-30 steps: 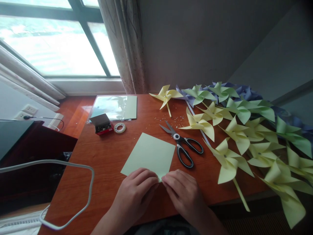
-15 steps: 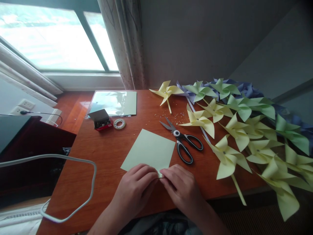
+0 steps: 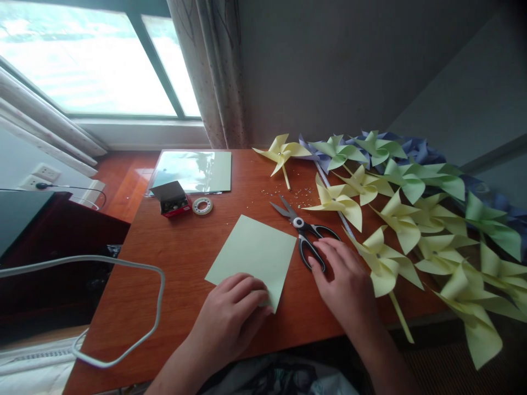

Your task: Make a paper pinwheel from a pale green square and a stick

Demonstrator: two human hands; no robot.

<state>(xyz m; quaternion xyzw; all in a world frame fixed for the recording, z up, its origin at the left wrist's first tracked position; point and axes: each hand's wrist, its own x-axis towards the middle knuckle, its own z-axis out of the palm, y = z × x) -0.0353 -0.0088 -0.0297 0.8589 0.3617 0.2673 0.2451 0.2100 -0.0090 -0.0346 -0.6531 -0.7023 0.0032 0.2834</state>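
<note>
A square sheet of pale green paper [image 3: 255, 249] lies on the table, turned at an angle. My left hand [image 3: 239, 310] is closed on the paper's near corner, fingers curled over its edge. To the right, a pair of scissors [image 3: 300, 224] with black handles rests with its blades apart, pointing away to the left. My right hand [image 3: 343, 274] is over the scissors' handles, thumb and fingers spread around one loop. Whether the fingertips touch the handle is hard to tell.
Yellow, green and purple paper pinwheels [image 3: 395, 263] crowd the right side. A red box [image 3: 175, 208], a tape roll [image 3: 202, 206] and a plastic-wrapped paper pack [image 3: 222, 170] sit at the back left. Small scraps [image 3: 302, 192] lie beyond the scissors. A white cable [image 3: 160, 296] loops at left.
My right hand has let go of the paper's near corner and moved right to the scissors' handles, its fingers opening. My left hand has stayed at the paper.
</note>
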